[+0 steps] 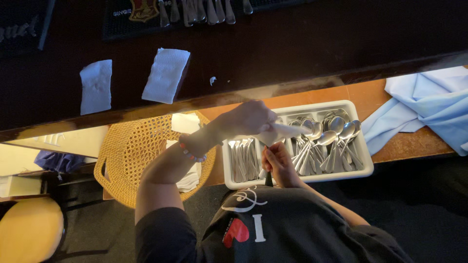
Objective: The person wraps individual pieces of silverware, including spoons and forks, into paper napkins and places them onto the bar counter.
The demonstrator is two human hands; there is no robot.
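Over the white cutlery tray (363, 160), both hands — left hand (248, 118), right hand (279, 163) — close fingers around a cloth-wrapped utensil (285, 131), mostly hidden.

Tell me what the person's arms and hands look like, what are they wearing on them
Both hands are bare, no gloves. The left hand has a beaded bracelet at the wrist, with pale and reddish beads. A short dark sleeve covers the left upper arm, and the forearm below it is uncovered. The right hand shows no bracelet or watch; its forearm is bare too. No rings can be made out.
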